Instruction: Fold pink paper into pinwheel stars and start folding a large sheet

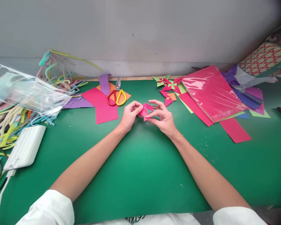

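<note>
A small folded piece of pink paper (144, 111) is held up over the middle of the green table. My left hand (131, 113) pinches its left side between thumb and fingers. On the other side my right hand (162, 118) grips the lower right edge with thumb and a finger, while its other fingers are raised and curved. A gap shows between the paper's folds. Beyond my right hand lie several folded paper pieces (167, 93) in pink, green and orange. Scissors (117, 93) with one red and one yellow handle lie beyond my left hand, on sheets of paper.
Red paper (103, 107) lies at the left, near tangled colourful strips (11, 125), a clear plastic bag (32, 90) and a white power strip (25, 147). A wrapped red paper pack (213, 93) rests on coloured sheets at the right. A grey wall (131, 37) stands behind the table (140, 175).
</note>
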Tool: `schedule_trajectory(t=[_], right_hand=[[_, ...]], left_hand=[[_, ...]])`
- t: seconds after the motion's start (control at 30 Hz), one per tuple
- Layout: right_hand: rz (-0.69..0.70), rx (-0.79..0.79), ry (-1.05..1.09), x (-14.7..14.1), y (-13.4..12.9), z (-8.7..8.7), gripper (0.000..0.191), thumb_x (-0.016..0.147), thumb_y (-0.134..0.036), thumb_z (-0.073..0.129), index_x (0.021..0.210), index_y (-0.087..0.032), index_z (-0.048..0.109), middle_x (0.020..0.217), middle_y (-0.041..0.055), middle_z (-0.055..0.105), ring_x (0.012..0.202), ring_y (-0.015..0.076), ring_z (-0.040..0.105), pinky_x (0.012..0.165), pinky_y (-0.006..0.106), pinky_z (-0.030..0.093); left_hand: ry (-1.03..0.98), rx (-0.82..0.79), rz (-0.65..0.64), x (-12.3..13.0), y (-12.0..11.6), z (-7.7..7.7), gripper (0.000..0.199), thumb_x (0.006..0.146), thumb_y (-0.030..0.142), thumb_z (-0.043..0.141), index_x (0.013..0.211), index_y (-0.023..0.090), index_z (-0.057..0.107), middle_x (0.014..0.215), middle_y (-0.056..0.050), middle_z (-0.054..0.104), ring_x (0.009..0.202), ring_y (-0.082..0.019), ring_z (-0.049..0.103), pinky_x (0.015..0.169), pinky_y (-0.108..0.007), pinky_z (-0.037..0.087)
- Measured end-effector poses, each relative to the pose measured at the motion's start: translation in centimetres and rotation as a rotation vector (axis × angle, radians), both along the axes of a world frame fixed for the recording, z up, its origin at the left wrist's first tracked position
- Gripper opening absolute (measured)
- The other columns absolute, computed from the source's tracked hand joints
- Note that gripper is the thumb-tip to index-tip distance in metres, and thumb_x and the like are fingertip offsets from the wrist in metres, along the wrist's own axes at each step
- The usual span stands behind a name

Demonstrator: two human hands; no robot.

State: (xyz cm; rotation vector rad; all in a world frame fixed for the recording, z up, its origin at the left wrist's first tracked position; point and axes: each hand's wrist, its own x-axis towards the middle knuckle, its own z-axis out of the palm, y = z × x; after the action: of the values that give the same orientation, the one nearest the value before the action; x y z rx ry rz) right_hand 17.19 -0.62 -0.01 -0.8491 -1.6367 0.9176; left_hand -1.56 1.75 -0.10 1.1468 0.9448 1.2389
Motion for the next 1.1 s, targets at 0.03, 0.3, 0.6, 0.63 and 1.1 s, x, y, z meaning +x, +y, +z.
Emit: schedule_trajectory(t=[0.03, 0.3, 0.6, 0.63, 1.1], right_hand=[[-0.001, 0.003, 0.0, -0.01, 0.0, -0.02, 0.006, 0.084, -0.036, 0.086, 0.086, -0.032, 0.082, 0.147, 0.0027, 0.059, 0.138, 0.0287, 0.056, 0.118, 0.051, 0.049], [0.032, -0.051, 0.005, -0.06, -0.07, 0.1, 0.012, 0.083, -0.028, 0.084, 0.093, -0.027, 0.077, 0.148, 0.0068, 0.056, 0.136, 0.0284, 0.058, 0.113, 0.047, 0.053], [-0.003, -0.062, 0.045, -0.22, -0.02, -0.18, 0.012, 0.087, -0.033, 0.082, 0.094, -0.026, 0.076, 0.126, 0.008, 0.064, 0.121, 0.0248, 0.067, 0.1, 0.04, 0.06], [-0.006, -0.072, 0.063, -0.19, -0.01, -0.22, 0.014, 0.086, -0.035, 0.082, 0.093, -0.026, 0.076, 0.123, 0.0078, 0.065, 0.119, 0.0248, 0.068, 0.099, 0.039, 0.06], [-0.078, -0.148, 0.169, -0.47, 0.2, -0.3, 0.02, 0.086, -0.042, 0.082, 0.095, -0.025, 0.076, 0.098, 0.0035, 0.074, 0.096, 0.0227, 0.071, 0.091, 0.039, 0.06]], left_hand=[[-0.007, -0.005, 0.004, -0.01, 0.03, -0.03, 0.023, 0.085, 0.037, 0.077, 0.083, 0.018, 0.063, 0.07, 0.002, 0.064, 0.062, -0.012, 0.058, 0.061, -0.025, 0.047], [-0.027, -0.003, -0.014, -0.06, 0.09, 0.03, 0.024, 0.086, 0.038, 0.077, 0.085, 0.018, 0.063, 0.07, 0.002, 0.065, 0.062, -0.012, 0.06, 0.061, -0.025, 0.047], [0.058, 0.039, -0.065, 0.31, -0.45, 0.56, 0.031, 0.087, 0.045, 0.078, 0.084, 0.018, 0.063, 0.07, 0.001, 0.066, 0.063, -0.014, 0.061, 0.064, -0.027, 0.049], [0.057, 0.042, -0.067, 0.31, -0.44, 0.53, 0.031, 0.087, 0.045, 0.078, 0.084, 0.018, 0.062, 0.07, 0.001, 0.065, 0.063, -0.014, 0.061, 0.064, -0.027, 0.049], [0.102, 0.086, -0.155, 0.27, -0.41, 0.52, 0.03, 0.088, 0.044, 0.077, 0.087, 0.018, 0.062, 0.074, 0.0, 0.069, 0.066, -0.014, 0.063, 0.066, -0.027, 0.052]])
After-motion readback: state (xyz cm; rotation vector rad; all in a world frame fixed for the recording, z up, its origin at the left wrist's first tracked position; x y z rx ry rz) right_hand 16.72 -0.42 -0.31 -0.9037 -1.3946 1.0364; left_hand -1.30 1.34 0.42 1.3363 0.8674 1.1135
